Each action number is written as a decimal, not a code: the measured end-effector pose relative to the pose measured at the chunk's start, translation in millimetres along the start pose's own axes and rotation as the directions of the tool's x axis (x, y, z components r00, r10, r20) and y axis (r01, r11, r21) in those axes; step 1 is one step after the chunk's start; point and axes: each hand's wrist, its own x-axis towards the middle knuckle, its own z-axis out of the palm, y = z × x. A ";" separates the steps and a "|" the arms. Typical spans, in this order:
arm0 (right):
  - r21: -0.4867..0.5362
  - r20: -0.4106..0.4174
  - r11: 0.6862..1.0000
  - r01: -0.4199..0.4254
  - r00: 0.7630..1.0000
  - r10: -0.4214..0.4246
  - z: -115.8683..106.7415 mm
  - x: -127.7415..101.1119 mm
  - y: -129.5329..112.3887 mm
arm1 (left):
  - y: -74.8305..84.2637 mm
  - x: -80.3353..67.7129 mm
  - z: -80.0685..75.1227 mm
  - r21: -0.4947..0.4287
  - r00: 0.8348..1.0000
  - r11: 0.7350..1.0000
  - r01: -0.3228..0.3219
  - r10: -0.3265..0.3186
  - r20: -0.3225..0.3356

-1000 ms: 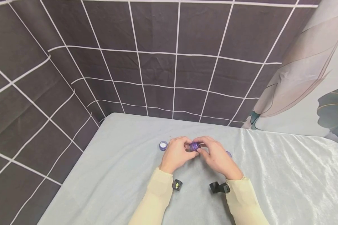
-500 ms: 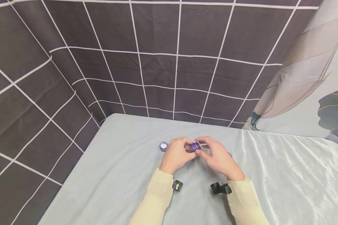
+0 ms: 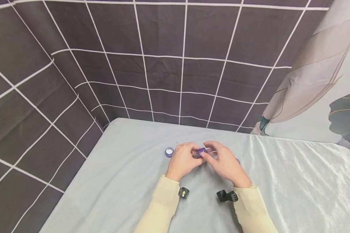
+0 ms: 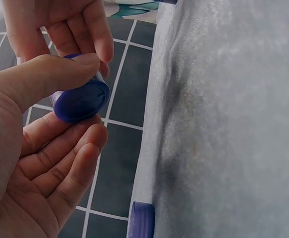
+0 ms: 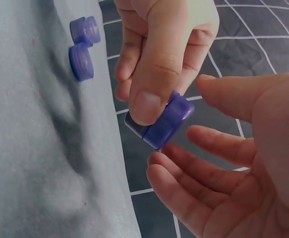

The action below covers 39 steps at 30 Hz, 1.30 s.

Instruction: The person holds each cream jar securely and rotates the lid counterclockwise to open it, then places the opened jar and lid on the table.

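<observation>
Between my hands is a small purple round jar (image 3: 202,151), tilted, with a flat translucent bottom facing the left wrist view. My left hand (image 3: 184,158) pinches it, the thumb pressed on its side in both wrist views. Just to the jar's right is my right hand (image 5: 238,158), fingers spread and loosely bent around its free end. In the head view the right thumb overlaps the jar. In the right wrist view the right fingertips (image 5: 159,171) lie close by its lower edge. The jar's far side is partly hidden by fingers.
A purple jar with a white round middle (image 3: 169,152) stands on the grey cloth-covered table (image 3: 119,181), left of the left hand. Another purple round piece (image 3: 238,160) shows partly behind the right wrist. A dark gridded curtain (image 3: 163,74) hangs behind the table.
The right hand's fingers have loosened and shifted about the jar, the thumb now overlapping it more. The left hand and the jar stay nearly in place.
</observation>
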 end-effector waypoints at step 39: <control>-0.035 -0.064 0.980 -0.195 0.979 0.192 7.6 3.2 -4.1 | 1.1 -1.7 3.5 0.025 1.000 1.000 -0.006 0.006 0.001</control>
